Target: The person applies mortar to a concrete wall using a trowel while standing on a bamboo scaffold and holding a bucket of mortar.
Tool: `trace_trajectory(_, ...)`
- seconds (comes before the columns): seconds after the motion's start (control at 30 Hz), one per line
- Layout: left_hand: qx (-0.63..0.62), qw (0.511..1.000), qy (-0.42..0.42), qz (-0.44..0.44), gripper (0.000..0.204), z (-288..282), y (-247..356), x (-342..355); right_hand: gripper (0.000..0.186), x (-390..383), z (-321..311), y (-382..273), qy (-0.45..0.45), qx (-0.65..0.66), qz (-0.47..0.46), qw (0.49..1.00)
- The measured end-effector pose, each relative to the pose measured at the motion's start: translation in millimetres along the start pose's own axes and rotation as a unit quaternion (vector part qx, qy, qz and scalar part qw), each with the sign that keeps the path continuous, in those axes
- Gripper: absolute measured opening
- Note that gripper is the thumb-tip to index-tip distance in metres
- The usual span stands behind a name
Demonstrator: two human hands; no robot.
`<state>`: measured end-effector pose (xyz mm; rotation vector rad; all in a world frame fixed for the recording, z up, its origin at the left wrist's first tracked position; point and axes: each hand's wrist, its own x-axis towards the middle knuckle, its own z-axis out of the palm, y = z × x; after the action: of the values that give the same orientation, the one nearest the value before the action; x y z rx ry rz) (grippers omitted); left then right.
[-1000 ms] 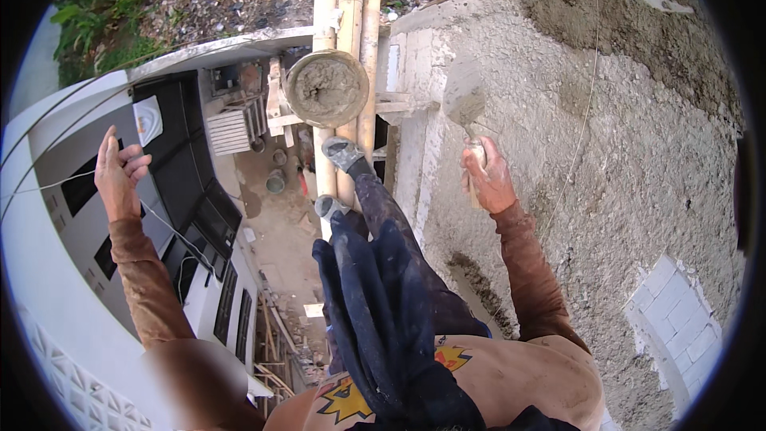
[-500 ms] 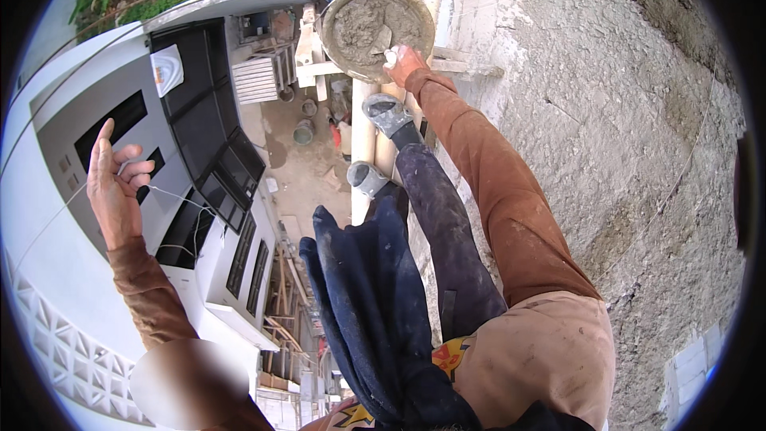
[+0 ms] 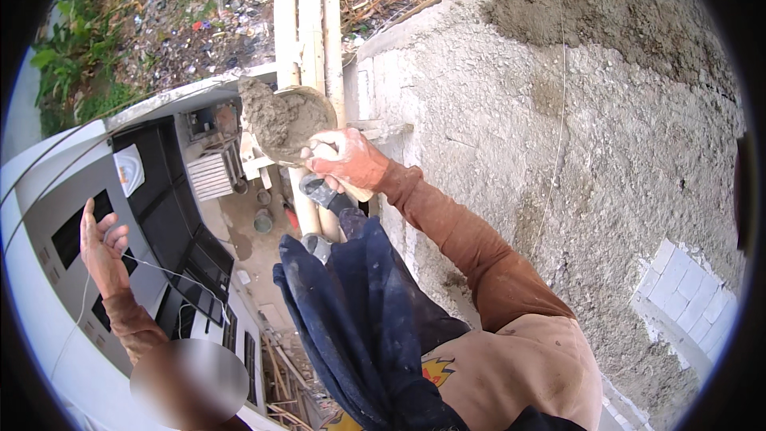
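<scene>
My right hand (image 3: 345, 160) is closed round the pale handle (image 3: 357, 190) of a trowel, at the bucket's near right edge. A thick heap of wet grey mortar (image 3: 270, 118) rides on the trowel and hides its blade. Beneath the heap, the round bucket (image 3: 333, 111) holds more mortar. My left hand (image 3: 104, 254) is raised far off to the left, index finger stretched up and the others loosely bent apart. A thin white string (image 3: 171, 268) runs past its fingers; whether it touches them I cannot tell.
Under the bucket and my feet run bamboo poles (image 3: 310, 40), high above a yard (image 3: 239, 219). On the right rises a rough grey wall (image 3: 479, 136) with wet mortar (image 3: 614, 20) at its far end. A taut line (image 3: 563, 96) crosses it. White buildings (image 3: 36, 199) stand left.
My right hand has lifted the trowel out of the bucket's mortar with a heap on it. The view has swung toward the wall's far end. My left hand remains raised.
</scene>
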<state>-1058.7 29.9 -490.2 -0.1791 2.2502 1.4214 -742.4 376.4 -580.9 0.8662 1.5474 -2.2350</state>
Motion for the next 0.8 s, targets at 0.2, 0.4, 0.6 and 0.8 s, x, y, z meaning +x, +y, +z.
trace_trajectory(0.2,-0.041,0.999,-0.012,-0.024,0.044,33,22,14,0.032,-28,-177,-25,0.025,0.276,0.086,0.957)
trace_trajectory(0.4,-0.018,0.998,-0.009,-0.052,0.044,39,3,9,0.029,-120,-187,-46,0.607,-0.203,-0.138,0.756)
trace_trajectory(0.6,-0.025,1.000,-0.016,0.004,0.044,25,-1,19,0.041,-96,-75,73,0.253,-0.353,0.035,0.900)
trace_trajectory(0.8,0.048,0.998,-0.025,0.029,0.047,-10,-18,-2,0.037,98,-53,140,0.173,-0.661,0.090,0.724)
